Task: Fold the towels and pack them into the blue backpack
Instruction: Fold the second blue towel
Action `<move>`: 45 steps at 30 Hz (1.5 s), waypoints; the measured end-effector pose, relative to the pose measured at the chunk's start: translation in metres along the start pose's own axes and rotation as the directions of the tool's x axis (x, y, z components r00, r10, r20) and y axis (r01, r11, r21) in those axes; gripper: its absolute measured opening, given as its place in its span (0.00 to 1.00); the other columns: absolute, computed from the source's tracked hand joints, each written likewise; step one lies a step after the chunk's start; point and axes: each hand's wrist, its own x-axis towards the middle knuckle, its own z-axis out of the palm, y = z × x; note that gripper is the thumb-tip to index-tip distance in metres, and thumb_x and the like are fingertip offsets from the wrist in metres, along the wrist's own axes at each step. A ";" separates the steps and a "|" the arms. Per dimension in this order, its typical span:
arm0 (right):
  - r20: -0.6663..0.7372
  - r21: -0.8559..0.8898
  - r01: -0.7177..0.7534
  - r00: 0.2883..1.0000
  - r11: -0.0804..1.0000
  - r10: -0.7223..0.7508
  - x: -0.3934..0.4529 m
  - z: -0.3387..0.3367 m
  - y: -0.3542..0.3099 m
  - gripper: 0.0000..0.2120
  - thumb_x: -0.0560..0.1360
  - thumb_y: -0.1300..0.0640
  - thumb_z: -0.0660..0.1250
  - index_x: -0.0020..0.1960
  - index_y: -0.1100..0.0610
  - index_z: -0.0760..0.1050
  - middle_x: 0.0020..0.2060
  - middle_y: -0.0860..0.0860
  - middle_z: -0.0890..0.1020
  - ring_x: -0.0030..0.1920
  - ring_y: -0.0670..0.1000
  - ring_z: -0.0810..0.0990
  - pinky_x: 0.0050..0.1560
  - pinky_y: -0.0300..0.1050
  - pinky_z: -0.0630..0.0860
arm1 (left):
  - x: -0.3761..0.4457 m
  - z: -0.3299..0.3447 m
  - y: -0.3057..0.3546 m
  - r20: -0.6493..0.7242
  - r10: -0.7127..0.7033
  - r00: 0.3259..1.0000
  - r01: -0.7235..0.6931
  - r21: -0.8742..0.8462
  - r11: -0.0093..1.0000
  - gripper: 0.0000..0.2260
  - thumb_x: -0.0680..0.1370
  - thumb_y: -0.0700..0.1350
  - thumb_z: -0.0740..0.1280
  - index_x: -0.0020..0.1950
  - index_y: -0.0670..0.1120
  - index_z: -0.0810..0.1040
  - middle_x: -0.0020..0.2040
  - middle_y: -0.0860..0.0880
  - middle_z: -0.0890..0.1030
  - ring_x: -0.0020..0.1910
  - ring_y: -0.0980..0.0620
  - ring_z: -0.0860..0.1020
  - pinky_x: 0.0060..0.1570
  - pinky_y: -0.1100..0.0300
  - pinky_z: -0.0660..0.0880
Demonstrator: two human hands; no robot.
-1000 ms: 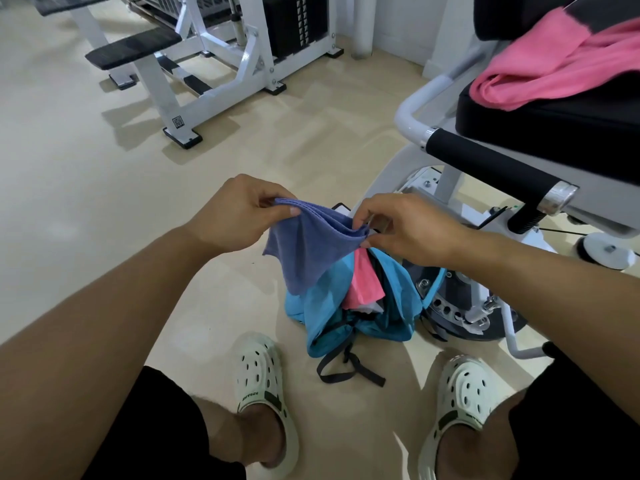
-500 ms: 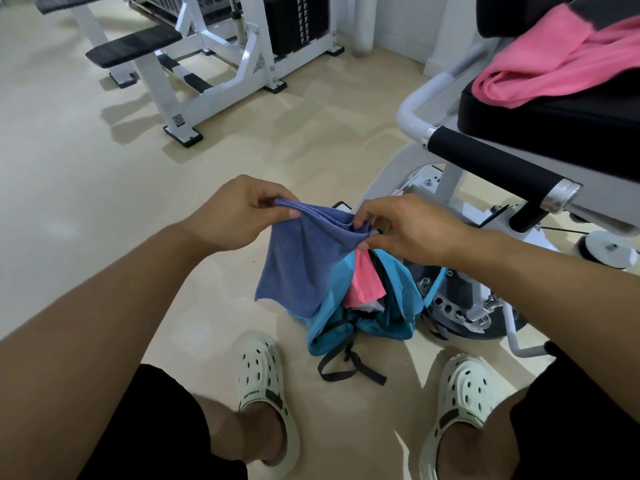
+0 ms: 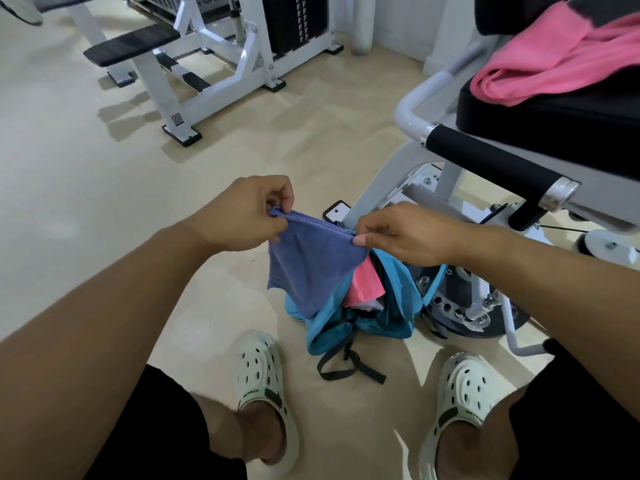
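Towel (image 3: 311, 265), purple and folded into several layers, hangs over the blue backpack (image 3: 363, 320) on the floor, between the person's 2 feet. Left hand (image 3: 242, 216) pinches 1 top corner; right hand (image 3: 408, 233) pinches the other, thumb on the stacked edges. A pink towel (image 3: 363, 289) already sits in the backpack's open mouth, and another pink towel (image 3: 554, 60) lies on the black seat (image 3: 554, 123), not yet folded. Judging risks: the layers look loosely aligned, so easing either pinch could let the fold fall open. The backpack sags, so the mouth may close and the towel could catch on its rim or land on the floor.
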 end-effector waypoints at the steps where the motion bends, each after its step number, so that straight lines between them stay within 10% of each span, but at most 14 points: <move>1: 0.025 0.017 0.000 1.000 1.000 0.000 0.000 0.000 -0.001 0.16 0.84 0.46 0.58 0.44 0.55 0.74 0.36 0.53 0.78 0.39 0.54 0.77 0.43 0.51 0.73 | 0.001 0.000 0.000 -0.027 -0.011 1.000 0.011 -0.008 1.000 0.11 0.71 0.34 0.69 0.41 0.50 0.76 0.39 0.44 0.81 0.39 0.44 0.82 0.42 0.45 0.81; 8: 0.037 0.014 -0.042 0.998 0.999 0.041 0.000 0.001 -0.003 0.07 0.81 0.51 0.64 0.51 0.49 0.81 0.39 0.34 0.79 0.44 0.36 0.77 0.45 0.31 0.70 | 0.000 0.003 -0.001 -0.086 -0.008 0.996 0.008 0.002 1.000 0.10 0.70 0.36 0.70 0.40 0.51 0.77 0.41 0.46 0.82 0.44 0.41 0.80 0.43 0.48 0.78; 15: -0.015 -0.086 -0.038 0.999 0.996 0.037 0.000 0.002 -0.002 0.06 0.77 0.44 0.68 0.45 0.45 0.79 0.40 0.40 0.81 0.45 0.45 0.80 0.49 0.46 0.78 | 0.003 0.005 0.002 -0.034 0.017 0.999 -0.017 0.019 1.000 0.08 0.70 0.43 0.76 0.40 0.50 0.77 0.42 0.49 0.82 0.33 0.59 0.73 0.34 0.66 0.71; 45: -0.156 -0.369 -0.071 0.988 0.927 0.013 0.000 0.006 -0.008 0.18 0.75 0.32 0.62 0.52 0.43 0.79 0.44 0.44 0.84 0.45 0.51 0.81 0.42 0.45 0.74 | 0.005 0.013 0.006 0.066 0.025 0.997 -0.033 0.120 0.992 0.02 0.72 0.47 0.78 0.41 0.52 0.87 0.42 0.57 0.82 0.44 0.57 0.78 0.43 0.62 0.75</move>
